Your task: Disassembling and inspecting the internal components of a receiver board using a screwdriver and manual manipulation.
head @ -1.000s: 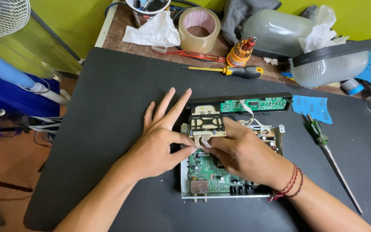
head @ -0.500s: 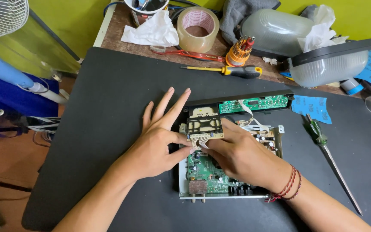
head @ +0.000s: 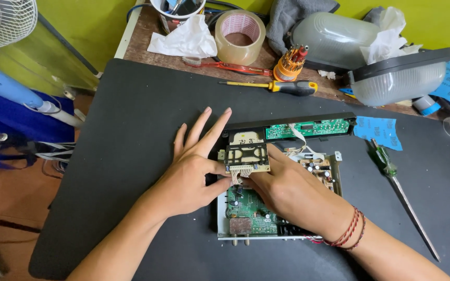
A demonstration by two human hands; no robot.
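While both hands work over the opened electronics chassis [head: 224, 229] on the black mat [head: 131, 119], the grip centres on a small tan-and-black daughter board [head: 246, 157] lying over the chassis's upper left corner. Left hand [head: 189, 174]: fingers spread wide and flat, pointing up the mat; only the thumb is bent in, its tip touching the lower left edge of the daughter board. Nothing is enclosed in this hand. Right hand [head: 287, 188]: loosely curled, resting over the green main circuit board [head: 248, 208], with thumb and forefinger pinched at the short ribbon of wires [head: 239, 176] under the daughter board's lower edge. How firmly the wires are pinched cannot be told. A red string bracelet [head: 347, 237] sits on the right wrist.

Beyond the chassis stands a black front panel [head: 287, 120] with a green display board [head: 308, 128]. A green-handled screwdriver [head: 391, 179] lies to the right, a yellow-handled screwdriver [head: 277, 86] and a tape roll [head: 240, 30] further up.
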